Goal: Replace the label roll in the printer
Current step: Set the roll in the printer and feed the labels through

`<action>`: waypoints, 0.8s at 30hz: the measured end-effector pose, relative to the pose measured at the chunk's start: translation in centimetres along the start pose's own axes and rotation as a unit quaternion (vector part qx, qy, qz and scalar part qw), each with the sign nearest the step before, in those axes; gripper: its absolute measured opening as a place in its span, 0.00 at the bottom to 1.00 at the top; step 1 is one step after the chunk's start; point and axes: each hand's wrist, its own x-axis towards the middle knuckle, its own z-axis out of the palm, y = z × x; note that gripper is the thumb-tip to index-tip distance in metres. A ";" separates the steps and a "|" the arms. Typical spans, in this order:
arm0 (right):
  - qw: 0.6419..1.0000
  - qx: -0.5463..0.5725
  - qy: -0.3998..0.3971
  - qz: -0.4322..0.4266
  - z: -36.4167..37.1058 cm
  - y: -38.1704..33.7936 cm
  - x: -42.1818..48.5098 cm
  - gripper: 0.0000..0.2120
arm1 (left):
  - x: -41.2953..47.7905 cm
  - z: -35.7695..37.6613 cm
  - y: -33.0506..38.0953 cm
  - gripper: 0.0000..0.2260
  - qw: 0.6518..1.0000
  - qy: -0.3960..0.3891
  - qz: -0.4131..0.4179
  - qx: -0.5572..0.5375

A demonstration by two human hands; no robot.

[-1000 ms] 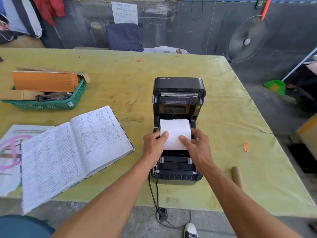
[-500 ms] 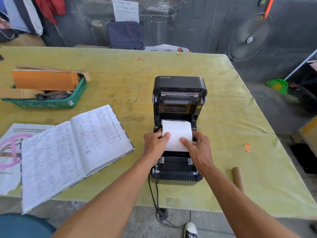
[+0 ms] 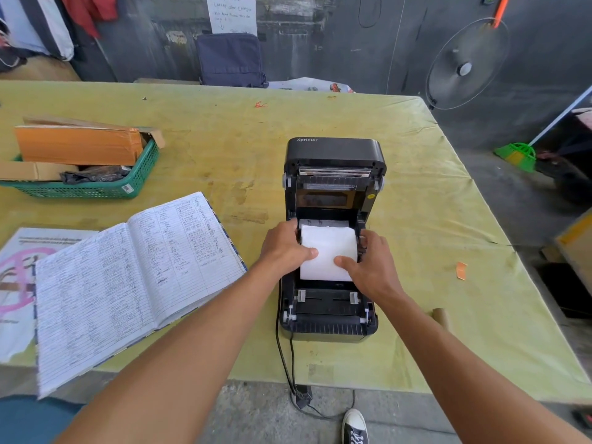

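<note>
A black label printer (image 3: 333, 318) stands on the yellow-green table (image 3: 224, 149) with its lid raised towards the back. A white label roll (image 3: 326, 248) sits in the printer's open bay. My left hand (image 3: 283, 248) grips the roll's left end, thumb across its top. My right hand (image 3: 368, 264) grips the right end, thumb on the paper. A bare brown cardboard core (image 3: 441, 317) lies on the table to the right of the printer, partly hidden by my right forearm.
An open handwritten ledger (image 3: 128, 277) lies left of the printer. A green basket (image 3: 96, 187) with cardboard boxes stands at the far left. Black cables (image 3: 285, 357) hang from the printer over the front table edge. An orange scrap (image 3: 461, 270) lies to the right.
Both hands have stayed on the roll, which sits slightly lower in the bay. The camera view has shifted a little.
</note>
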 end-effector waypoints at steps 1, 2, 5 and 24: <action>1.000 -0.026 -0.004 -0.016 -0.1 -0.2 0.2 0.40 | 0.3 -0.2 0.1 0.41 1.000 -0.012 0.013 0.021; 0.998 -0.052 -0.009 -0.034 -0.3 -0.3 0.3 0.41 | 0.5 -0.3 0.1 0.44 0.998 -0.025 0.032 0.042; 0.986 -0.132 -0.027 -0.095 -0.6 -0.7 0.6 0.44 | 1.0 -0.4 0.0 0.45 0.989 -0.064 0.083 0.102; 0.906 -0.300 0.015 -0.299 0.1 0.2 -1.4 0.24 | -2.3 3.0 -3.4 0.36 0.864 0.130 0.322 0.364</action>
